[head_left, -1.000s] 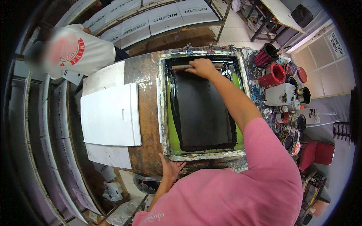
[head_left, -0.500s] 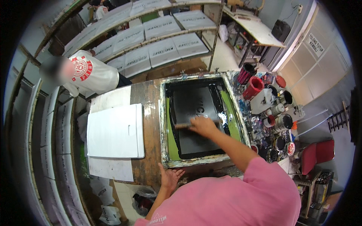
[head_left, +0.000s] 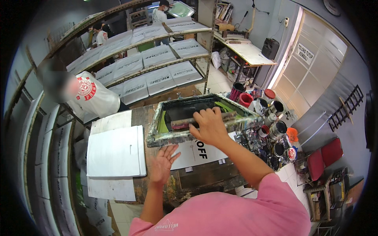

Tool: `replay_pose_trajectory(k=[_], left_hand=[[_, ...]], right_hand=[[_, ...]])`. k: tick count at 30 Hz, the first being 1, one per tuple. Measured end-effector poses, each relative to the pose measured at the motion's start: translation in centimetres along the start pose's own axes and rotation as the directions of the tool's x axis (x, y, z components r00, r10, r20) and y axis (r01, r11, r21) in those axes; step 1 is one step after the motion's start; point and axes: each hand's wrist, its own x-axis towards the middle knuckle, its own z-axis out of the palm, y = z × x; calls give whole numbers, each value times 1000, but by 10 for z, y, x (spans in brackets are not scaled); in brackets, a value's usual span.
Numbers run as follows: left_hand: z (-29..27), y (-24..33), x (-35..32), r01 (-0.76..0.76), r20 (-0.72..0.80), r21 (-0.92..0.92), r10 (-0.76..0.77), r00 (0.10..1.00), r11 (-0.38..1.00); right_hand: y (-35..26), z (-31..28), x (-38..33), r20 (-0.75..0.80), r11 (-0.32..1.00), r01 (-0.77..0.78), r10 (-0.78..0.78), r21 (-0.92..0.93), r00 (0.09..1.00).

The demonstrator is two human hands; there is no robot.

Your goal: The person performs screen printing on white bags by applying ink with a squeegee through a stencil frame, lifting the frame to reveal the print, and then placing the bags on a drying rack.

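Observation:
My right hand (head_left: 210,128) grips a squeegee (head_left: 182,124) with a dark-stained wooden handle, held over the screen printing frame (head_left: 165,138). The frame's near edge is tilted up off the table; black ink and green mesh show inside it. Beneath lies a white sheet (head_left: 183,157) with black print, partly hidden by the frame and my right arm. My left hand (head_left: 160,164) is open, palm up and fingers spread, just below the frame's near left corner. Whether its fingertips touch the frame I cannot tell. Left of it rests a stack of white blank pieces (head_left: 114,153).
Ink cans and tubs (head_left: 278,129) crowd the table's right side. Behind stand racks (head_left: 157,65) of printed white pieces, with another rack (head_left: 61,177) at the left. A person in a white shirt (head_left: 94,96) stands at the far left; others are farther back. A red chair (head_left: 325,157) is at right.
The screen frame's near edge has risen from the table, uncovering the printed sheet. My right hand has lifted with the squeegee, and my left hand has moved up beside the frame.

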Motion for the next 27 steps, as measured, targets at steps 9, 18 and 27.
replay_pose_trajectory(k=[9,18,27], left_hand=[[-62,-141,-47,448,-482,861,-103,870,-243],[-60,-171,-64,420,-448,885,-120,886,-202],[-12,-92,22,321,-329,944,144,933,76]], right_hand=[[18,-5,49,-132,998,20,-13,54,991],[28,-13,84,-52,998,-25,28,61,998],[46,-12,117,-98,997,-5,12,72,995]])
